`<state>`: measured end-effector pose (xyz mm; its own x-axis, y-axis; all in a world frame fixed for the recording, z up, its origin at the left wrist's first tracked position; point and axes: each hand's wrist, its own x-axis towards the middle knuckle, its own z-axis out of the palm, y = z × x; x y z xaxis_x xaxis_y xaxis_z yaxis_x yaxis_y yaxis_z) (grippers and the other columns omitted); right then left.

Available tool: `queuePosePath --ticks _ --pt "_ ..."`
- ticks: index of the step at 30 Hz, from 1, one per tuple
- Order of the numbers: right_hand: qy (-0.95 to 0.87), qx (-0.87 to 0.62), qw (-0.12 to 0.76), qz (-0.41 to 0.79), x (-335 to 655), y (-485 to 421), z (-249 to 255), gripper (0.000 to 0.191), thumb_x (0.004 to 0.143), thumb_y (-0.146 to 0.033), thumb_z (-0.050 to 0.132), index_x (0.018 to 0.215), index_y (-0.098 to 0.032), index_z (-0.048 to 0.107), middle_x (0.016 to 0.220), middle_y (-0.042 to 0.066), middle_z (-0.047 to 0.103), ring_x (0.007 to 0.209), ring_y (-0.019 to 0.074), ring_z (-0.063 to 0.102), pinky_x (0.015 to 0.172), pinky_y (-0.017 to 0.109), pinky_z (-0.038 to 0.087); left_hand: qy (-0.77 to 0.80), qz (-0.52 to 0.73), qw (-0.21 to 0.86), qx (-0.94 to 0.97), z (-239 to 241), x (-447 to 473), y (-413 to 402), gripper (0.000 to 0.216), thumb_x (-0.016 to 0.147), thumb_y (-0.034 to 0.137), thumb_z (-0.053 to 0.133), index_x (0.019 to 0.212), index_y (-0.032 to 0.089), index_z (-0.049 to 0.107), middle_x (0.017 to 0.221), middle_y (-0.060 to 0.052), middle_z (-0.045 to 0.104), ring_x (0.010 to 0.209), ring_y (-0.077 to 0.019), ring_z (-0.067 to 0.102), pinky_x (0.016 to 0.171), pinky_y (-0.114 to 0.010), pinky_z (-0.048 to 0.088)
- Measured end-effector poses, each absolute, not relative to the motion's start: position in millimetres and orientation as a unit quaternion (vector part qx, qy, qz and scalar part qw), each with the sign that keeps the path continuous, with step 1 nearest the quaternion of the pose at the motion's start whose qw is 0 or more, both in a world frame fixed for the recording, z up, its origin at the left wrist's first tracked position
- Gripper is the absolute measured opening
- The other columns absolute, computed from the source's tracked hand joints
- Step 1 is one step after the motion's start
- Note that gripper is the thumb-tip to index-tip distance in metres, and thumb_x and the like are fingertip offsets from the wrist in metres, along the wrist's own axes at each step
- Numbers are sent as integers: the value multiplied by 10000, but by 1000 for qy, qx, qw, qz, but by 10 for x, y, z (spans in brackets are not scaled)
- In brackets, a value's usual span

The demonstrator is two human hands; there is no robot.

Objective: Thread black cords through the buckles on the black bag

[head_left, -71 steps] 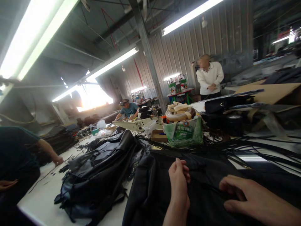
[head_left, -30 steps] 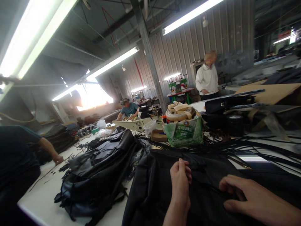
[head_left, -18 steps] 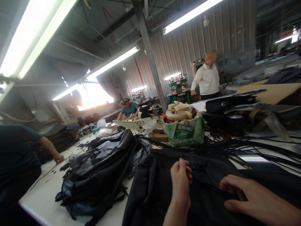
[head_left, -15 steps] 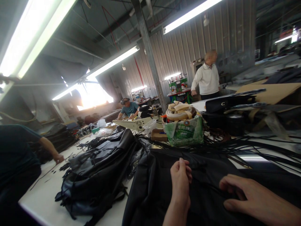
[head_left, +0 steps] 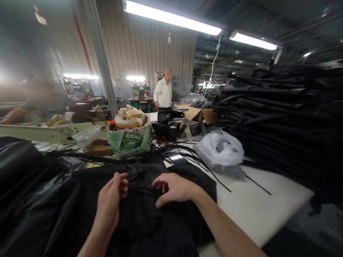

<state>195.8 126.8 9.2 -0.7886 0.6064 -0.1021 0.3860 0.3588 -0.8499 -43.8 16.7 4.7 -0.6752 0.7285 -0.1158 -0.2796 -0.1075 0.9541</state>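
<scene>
A black leather piece [head_left: 80, 210] lies spread on the white table [head_left: 249, 203] in front of me. My left hand [head_left: 111, 201] rests on it with fingers curled in a pinch on a fold of the black material. My right hand [head_left: 174, 187] lies close beside it on the same piece, fingers bent and pressing on a dark seam or strap. What exactly each pinch holds is hard to make out against the black.
A tall stack of black sheets [head_left: 281, 114] fills the right. A clear plastic bag [head_left: 221, 150], a green bag with coiled webbing [head_left: 131, 137], black cords [head_left: 171, 150] and cardboard boxes [head_left: 195, 114] lie beyond. A person in white [head_left: 164, 92] stands far back; another person [head_left: 40, 103] sits left.
The view has swung sharply to the right, bringing in the stack of black sheets and the plastic bag. My two hands now lie closer together on the black piece.
</scene>
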Motion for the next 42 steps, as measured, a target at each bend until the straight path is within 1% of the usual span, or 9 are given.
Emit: queuePosePath --ticks 4,11,16,21,25,29,36,40,42 --pt "-819 -298 138 470 2029 1287 111 791 632 -442 1162 1311 -178 853 1149 43 795 897 190 677 745 263 541 584 708 347 194 53 -444 141 1065 458 938 983 1071 80 834 819 -56 729 699 -148 583 586 -251 427" --pt "-866 -267 123 405 1995 1284 90 744 659 -337 1166 1325 -216 857 1157 25 763 922 180 673 780 249 523 627 683 301 225 77 -469 126 913 508 886 954 1017 137 831 835 -44 721 756 -190 574 667 -316 423" --pt "-866 -266 122 405 1968 1298 50 758 641 -382 1185 1303 -207 857 1129 16 742 915 171 682 772 236 524 712 545 255 363 63 -488 183 637 552 741 863 919 220 852 975 -120 844 1044 -403 737 958 -481 520" --pt "-863 -294 131 390 1906 1262 37 659 701 -469 1156 1235 -210 870 1043 8 759 861 171 677 734 243 492 736 466 229 435 78 -536 214 582 549 719 753 915 275 841 1018 -136 868 1084 -470 776 1028 -549 554" --pt "-869 -305 141 363 1874 1232 33 599 705 -443 1152 1183 -206 878 1016 6 762 827 163 659 715 248 462 744 465 234 419 83 -604 195 590 581 740 740 934 281 855 1034 -131 877 1138 -477 782 1053 -544 563" --pt "-856 -316 151 381 1876 1239 16 588 664 -400 1166 1134 -197 878 981 -3 760 816 162 662 707 243 463 718 449 237 476 16 -635 170 588 595 715 802 961 259 866 1011 -135 859 993 -436 788 971 -535 580" --pt "-836 -312 173 416 1883 1244 16 595 628 -306 1179 1127 -186 878 973 -5 763 812 160 688 744 241 511 697 415 187 554 -22 -636 145 343 732 599 687 767 294 839 955 -138 819 969 -424 763 933 -533 546" --pt "-833 -321 176 415 1883 1221 49 601 611 -268 1182 1124 -186 880 959 -15 756 795 150 675 725 240 498 688 429 184 555 -15 -619 161 315 778 570 658 789 293 809 956 -129 821 1010 -413 768 986 -514 537" --pt "-833 -321 179 414 1883 1214 62 602 603 -246 1182 1121 -189 881 951 -26 747 791 143 666 710 237 489 694 434 187 543 -22 -614 164 327 807 579 640 830 291 793 937 -114 822 970 -396 767 942 -497 541"
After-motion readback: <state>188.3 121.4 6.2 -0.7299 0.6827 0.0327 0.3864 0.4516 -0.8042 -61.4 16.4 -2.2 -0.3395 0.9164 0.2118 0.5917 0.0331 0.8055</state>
